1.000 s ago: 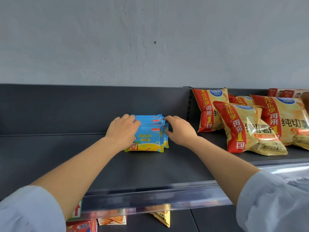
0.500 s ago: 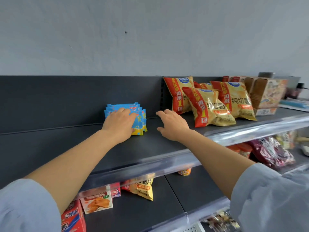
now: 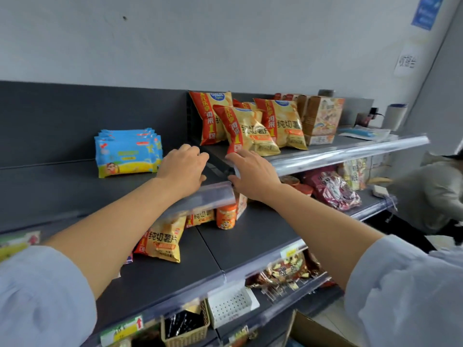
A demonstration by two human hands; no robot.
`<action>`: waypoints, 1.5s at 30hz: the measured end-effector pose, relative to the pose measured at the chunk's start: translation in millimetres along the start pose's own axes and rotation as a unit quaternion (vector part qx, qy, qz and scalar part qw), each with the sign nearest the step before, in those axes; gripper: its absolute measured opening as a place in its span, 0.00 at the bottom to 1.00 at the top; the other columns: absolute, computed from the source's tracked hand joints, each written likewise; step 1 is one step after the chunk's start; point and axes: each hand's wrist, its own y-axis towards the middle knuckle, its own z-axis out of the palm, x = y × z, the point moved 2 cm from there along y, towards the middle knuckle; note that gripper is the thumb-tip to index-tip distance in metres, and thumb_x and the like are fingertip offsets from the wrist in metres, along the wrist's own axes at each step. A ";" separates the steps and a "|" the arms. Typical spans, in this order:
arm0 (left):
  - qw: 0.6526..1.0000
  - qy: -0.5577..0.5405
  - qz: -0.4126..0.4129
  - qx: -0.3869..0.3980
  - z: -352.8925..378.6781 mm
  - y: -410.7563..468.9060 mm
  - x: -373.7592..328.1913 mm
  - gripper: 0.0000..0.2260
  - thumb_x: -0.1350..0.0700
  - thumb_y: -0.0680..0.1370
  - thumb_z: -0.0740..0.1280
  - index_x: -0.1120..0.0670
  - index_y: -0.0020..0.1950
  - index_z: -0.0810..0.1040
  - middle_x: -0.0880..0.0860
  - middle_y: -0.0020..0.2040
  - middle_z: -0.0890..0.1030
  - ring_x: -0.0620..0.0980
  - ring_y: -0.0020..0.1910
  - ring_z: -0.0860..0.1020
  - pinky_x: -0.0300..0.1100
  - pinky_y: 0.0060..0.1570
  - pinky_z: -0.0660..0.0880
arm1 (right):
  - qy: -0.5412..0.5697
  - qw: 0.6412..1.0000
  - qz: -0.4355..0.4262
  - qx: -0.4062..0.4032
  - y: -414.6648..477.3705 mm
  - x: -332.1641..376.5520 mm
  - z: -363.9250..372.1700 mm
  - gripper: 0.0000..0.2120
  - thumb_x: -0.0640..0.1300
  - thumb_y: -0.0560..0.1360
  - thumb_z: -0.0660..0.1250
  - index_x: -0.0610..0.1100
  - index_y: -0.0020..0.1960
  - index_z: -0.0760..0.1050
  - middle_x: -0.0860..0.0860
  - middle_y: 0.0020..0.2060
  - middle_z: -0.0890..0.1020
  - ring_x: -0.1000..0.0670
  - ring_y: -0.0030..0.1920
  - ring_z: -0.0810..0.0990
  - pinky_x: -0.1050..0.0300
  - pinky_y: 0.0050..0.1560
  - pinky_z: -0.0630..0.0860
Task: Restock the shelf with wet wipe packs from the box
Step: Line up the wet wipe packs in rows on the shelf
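Blue-and-yellow wet wipe packs [image 3: 128,152] stand bunched on the dark shelf [image 3: 62,194], while the left hand [image 3: 184,169] and right hand [image 3: 253,175] nearby are relaxed and hold nothing.

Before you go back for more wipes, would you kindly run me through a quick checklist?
1. Left hand empty: ok.
2. Right hand empty: ok.
3. Wet wipe packs standing together on the top shelf, apart from both hands: ok.
4. Bare shelf space left of the packs: ok.
5. Gap between packs and chip bags: ok.
6. Wipes left in the box: cannot tell, contents not in view.
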 end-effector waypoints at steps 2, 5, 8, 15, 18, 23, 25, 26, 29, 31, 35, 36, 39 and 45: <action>1.000 -0.004 0.003 0.009 0.3 -4.0 -27.3 0.18 0.47 0.78 0.65 0.54 0.65 0.71 0.53 0.59 0.75 0.54 0.62 0.70 0.47 0.54 0.71 | -0.003 1.000 0.003 0.011 -23.7 -15.7 -2.3 0.23 0.49 0.77 0.65 0.48 0.70 0.66 0.48 0.63 0.73 0.45 0.66 0.69 0.49 0.58 0.73; 0.999 -0.021 0.007 0.023 3.8 -13.7 -69.9 0.18 0.48 0.78 0.64 0.54 0.65 0.71 0.53 0.59 0.75 0.54 0.63 0.70 0.47 0.56 0.71 | -0.009 0.999 0.012 0.033 -62.4 -40.8 -3.7 0.22 0.50 0.78 0.64 0.48 0.70 0.66 0.48 0.63 0.73 0.45 0.66 0.69 0.48 0.59 0.73; 0.998 -0.042 0.005 0.044 10.9 -25.9 -112.0 0.17 0.49 0.77 0.66 0.54 0.64 0.71 0.53 0.59 0.75 0.54 0.63 0.69 0.48 0.55 0.71 | -0.019 0.998 0.022 0.050 -103.1 -66.2 0.2 0.19 0.49 0.77 0.64 0.46 0.67 0.68 0.47 0.60 0.74 0.45 0.63 0.71 0.48 0.55 0.74; 0.992 -0.083 0.026 0.095 44.0 -59.9 -202.5 0.15 0.48 0.77 0.66 0.53 0.60 0.72 0.53 0.58 0.75 0.54 0.61 0.70 0.48 0.55 0.72 | -0.047 0.990 0.046 0.122 -192.0 -115.1 27.5 0.19 0.49 0.78 0.64 0.45 0.67 0.67 0.46 0.59 0.74 0.44 0.61 0.72 0.51 0.52 0.72; 0.986 -0.097 0.043 0.129 68.0 -72.2 -233.0 0.16 0.49 0.78 0.65 0.53 0.63 0.71 0.53 0.59 0.74 0.54 0.62 0.70 0.47 0.55 0.71 | -0.045 0.986 0.069 0.147 -221.1 -130.8 46.4 0.19 0.48 0.77 0.64 0.46 0.66 0.68 0.47 0.58 0.74 0.44 0.61 0.72 0.53 0.45 0.68; 0.973 -0.127 0.064 0.183 112.0 -85.7 -269.9 0.14 0.49 0.78 0.65 0.53 0.61 0.72 0.52 0.57 0.75 0.53 0.61 0.70 0.47 0.57 0.72 | -0.028 0.976 0.103 0.190 -257.7 -150.0 82.5 0.17 0.45 0.77 0.64 0.45 0.65 0.69 0.45 0.58 0.75 0.43 0.59 0.73 0.51 0.46 0.72; 0.967 -0.138 0.068 0.202 129.9 -90.4 -282.8 0.15 0.49 0.78 0.65 0.53 0.62 0.71 0.52 0.59 0.74 0.53 0.63 0.70 0.48 0.58 0.72 | -0.022 0.970 0.122 0.208 -271.4 -156.5 97.5 0.16 0.44 0.77 0.63 0.45 0.64 0.69 0.45 0.58 0.75 0.42 0.59 0.73 0.49 0.48 0.73; 0.964 -0.143 0.071 0.213 139.0 -92.9 -289.2 0.15 0.48 0.78 0.64 0.53 0.63 0.71 0.52 0.60 0.74 0.53 0.64 0.69 0.48 0.58 0.72 | -0.020 0.967 0.131 0.218 -278.4 -159.6 105.8 0.16 0.44 0.77 0.63 0.45 0.64 0.69 0.45 0.57 0.75 0.42 0.59 0.73 0.49 0.48 0.73; 0.954 -0.156 0.085 0.243 167.5 -100.5 -306.6 0.15 0.49 0.79 0.64 0.52 0.63 0.71 0.51 0.61 0.73 0.53 0.64 0.69 0.47 0.56 0.72 | -0.012 0.953 0.158 0.257 -300.8 -170.2 132.5 0.16 0.45 0.77 0.63 0.45 0.64 0.69 0.45 0.58 0.74 0.42 0.60 0.72 0.49 0.50 0.73; 0.946 -0.164 0.100 0.263 187.3 -106.6 -318.2 0.16 0.49 0.79 0.64 0.52 0.64 0.71 0.51 0.61 0.73 0.52 0.64 0.69 0.47 0.57 0.72 | -0.008 0.942 0.175 0.286 -316.2 -177.3 151.0 0.18 0.45 0.77 0.63 0.45 0.65 0.68 0.45 0.58 0.74 0.43 0.61 0.72 0.49 0.52 0.73; 0.929 -0.176 0.110 0.308 225.4 -122.4 -342.8 0.15 0.50 0.78 0.64 0.52 0.64 0.71 0.52 0.61 0.73 0.53 0.64 0.69 0.47 0.57 0.72 | 0.004 0.922 0.209 0.327 -348.7 -190.3 187.4 0.17 0.45 0.76 0.64 0.45 0.64 0.69 0.45 0.57 0.74 0.43 0.59 0.72 0.49 0.51 0.73; 0.925 -0.174 0.114 0.319 233.9 -127.8 -348.9 0.15 0.50 0.78 0.64 0.52 0.63 0.71 0.52 0.60 0.73 0.53 0.63 0.69 0.47 0.57 0.72 | 0.007 0.918 0.217 0.333 -357.1 -192.6 196.0 0.16 0.45 0.76 0.64 0.45 0.64 0.69 0.45 0.56 0.74 0.43 0.59 0.73 0.50 0.50 0.73; 0.909 -0.183 0.116 0.357 259.9 -146.4 -366.8 0.13 0.49 0.78 0.65 0.52 0.60 0.72 0.52 0.59 0.73 0.53 0.62 0.70 0.48 0.57 0.72 | 0.012 0.905 0.229 0.358 -384.6 -198.4 222.8 0.15 0.42 0.76 0.62 0.45 0.63 0.70 0.45 0.54 0.74 0.43 0.57 0.73 0.51 0.44 0.69; 0.878 -0.192 0.131 0.418 308.1 -186.9 -407.2 0.13 0.51 0.78 0.65 0.52 0.61 0.73 0.51 0.59 0.74 0.53 0.63 0.69 0.47 0.57 0.71 | 0.039 0.879 0.225 0.420 -433.5 -210.4 279.7 0.14 0.43 0.77 0.63 0.46 0.62 0.72 0.46 0.54 0.75 0.44 0.57 0.73 0.53 0.43 0.67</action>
